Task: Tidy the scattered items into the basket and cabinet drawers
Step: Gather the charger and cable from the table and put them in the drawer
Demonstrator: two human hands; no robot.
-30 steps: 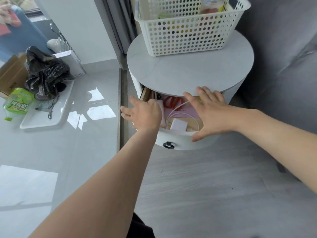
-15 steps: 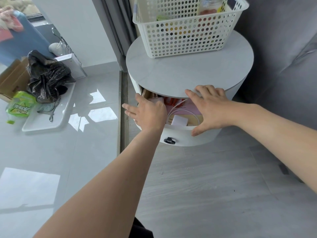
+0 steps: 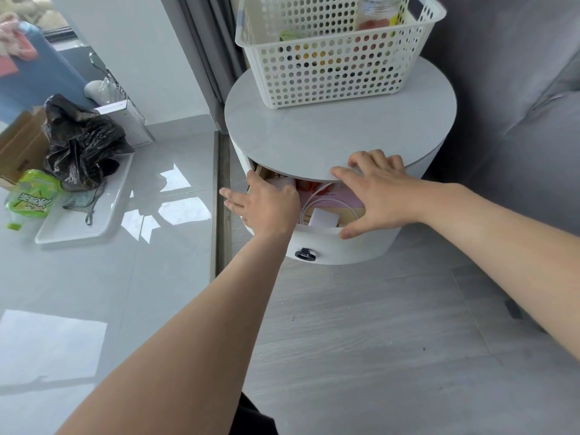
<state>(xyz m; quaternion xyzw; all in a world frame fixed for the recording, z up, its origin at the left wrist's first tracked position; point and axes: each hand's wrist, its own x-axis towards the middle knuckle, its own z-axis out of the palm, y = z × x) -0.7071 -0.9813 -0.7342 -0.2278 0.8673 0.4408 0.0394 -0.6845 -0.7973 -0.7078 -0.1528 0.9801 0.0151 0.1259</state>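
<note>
A round white cabinet (image 3: 339, 136) stands ahead with its top drawer (image 3: 351, 249) partly open. Inside the drawer I see a white charger block (image 3: 323, 218), a coiled white cable (image 3: 317, 199), something red and a pink sheet. My left hand (image 3: 266, 205) rests flat on the drawer's left rim, fingers spread. My right hand (image 3: 373, 189) lies flat on the drawer's right rim, fingertips touching the cabinet top's edge. Neither hand holds anything. A white perforated basket (image 3: 332, 61) with several items sits at the back of the cabinet top.
A grey sofa (image 3: 518, 105) is close on the right. To the left on the glossy floor lie a white tray (image 3: 78, 227), a black plastic bag (image 3: 78, 142), a green packet (image 3: 31, 199) and a cardboard box (image 3: 18, 149). A curtain (image 3: 204, 51) hangs behind the cabinet.
The drawer has slid further into the cabinet under both flat hands. Less of its contents shows than before.
</note>
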